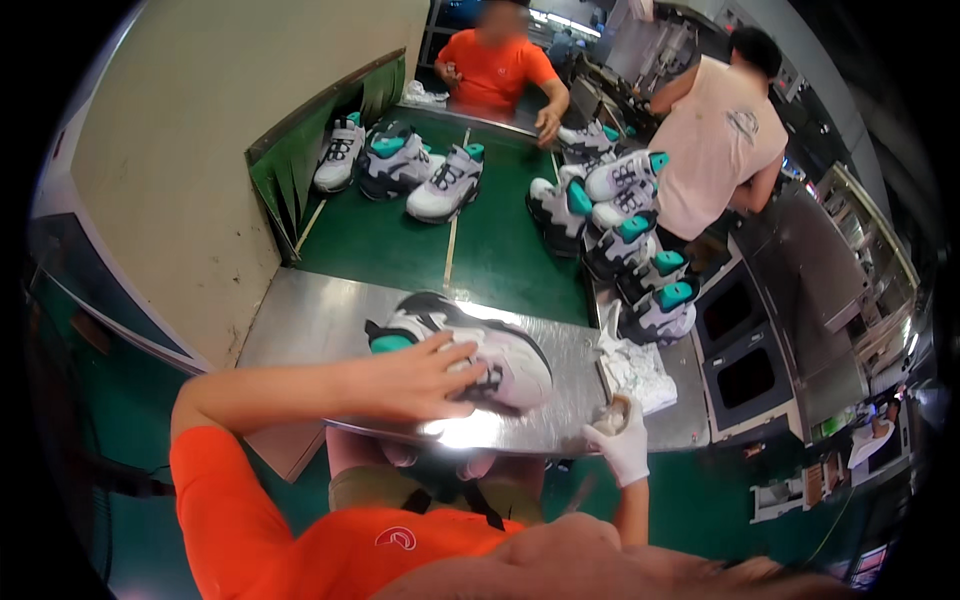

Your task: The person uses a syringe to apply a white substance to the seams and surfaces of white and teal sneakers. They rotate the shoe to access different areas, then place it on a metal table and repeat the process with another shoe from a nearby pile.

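A white, black and teal sneaker (515, 365) lies on the metal front of the workbench, its toe toward the right. My bare left hand (430, 380) lies over the sneaker's laces and upper, fingers somewhat apart and curved onto it, holding it. At the bench's front edge, right of the sneaker, my right hand (625, 450) wears a white glove. Its fingers close round a small roundish thing with a brownish rim (618, 406); what it is I cannot make out. Crumpled white cloth or paper (640, 372) lies just beyond that hand.
Several similar sneakers (445, 188) stand at the far left of the green bench surface (500, 255). More sneakers (630, 230) line its right side. A person in orange (495, 70) faces me across the bench; another in a sleeveless top (715, 150) stands beside machinery at right.
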### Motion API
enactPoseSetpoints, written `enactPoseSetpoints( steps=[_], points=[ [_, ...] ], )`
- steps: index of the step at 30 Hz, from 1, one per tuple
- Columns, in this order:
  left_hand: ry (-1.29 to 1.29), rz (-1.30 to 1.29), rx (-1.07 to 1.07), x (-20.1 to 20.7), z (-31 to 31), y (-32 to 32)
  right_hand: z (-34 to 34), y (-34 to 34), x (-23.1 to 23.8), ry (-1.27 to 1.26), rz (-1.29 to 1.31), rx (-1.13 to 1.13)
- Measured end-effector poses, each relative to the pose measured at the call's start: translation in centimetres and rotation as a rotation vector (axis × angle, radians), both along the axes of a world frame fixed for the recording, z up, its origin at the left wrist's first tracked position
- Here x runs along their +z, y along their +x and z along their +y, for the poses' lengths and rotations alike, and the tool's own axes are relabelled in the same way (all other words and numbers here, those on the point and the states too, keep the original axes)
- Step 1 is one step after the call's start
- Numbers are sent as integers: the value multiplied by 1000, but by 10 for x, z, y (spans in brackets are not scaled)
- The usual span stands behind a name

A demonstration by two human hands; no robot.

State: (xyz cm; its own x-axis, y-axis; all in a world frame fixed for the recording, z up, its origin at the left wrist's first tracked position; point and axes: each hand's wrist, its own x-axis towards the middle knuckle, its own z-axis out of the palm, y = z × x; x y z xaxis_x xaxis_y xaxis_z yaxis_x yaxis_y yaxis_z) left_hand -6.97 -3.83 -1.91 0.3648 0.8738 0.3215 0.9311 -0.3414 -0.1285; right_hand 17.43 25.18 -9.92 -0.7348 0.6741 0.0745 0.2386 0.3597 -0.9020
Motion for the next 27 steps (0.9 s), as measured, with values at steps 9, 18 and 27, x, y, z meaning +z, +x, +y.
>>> enactPoseSetpoints(
  steps=[9,18,27],
  points=[
    [94,-103,-18,-12,-16,-3,-10,-2,33,-180,14,-73],
    [254,-139,211,-32,-23,0,-16,-1,52,-170,7,-57],
    [227,-199,189,-15,-23,2,-7,2,60,26,-128,-34]
  ],
)
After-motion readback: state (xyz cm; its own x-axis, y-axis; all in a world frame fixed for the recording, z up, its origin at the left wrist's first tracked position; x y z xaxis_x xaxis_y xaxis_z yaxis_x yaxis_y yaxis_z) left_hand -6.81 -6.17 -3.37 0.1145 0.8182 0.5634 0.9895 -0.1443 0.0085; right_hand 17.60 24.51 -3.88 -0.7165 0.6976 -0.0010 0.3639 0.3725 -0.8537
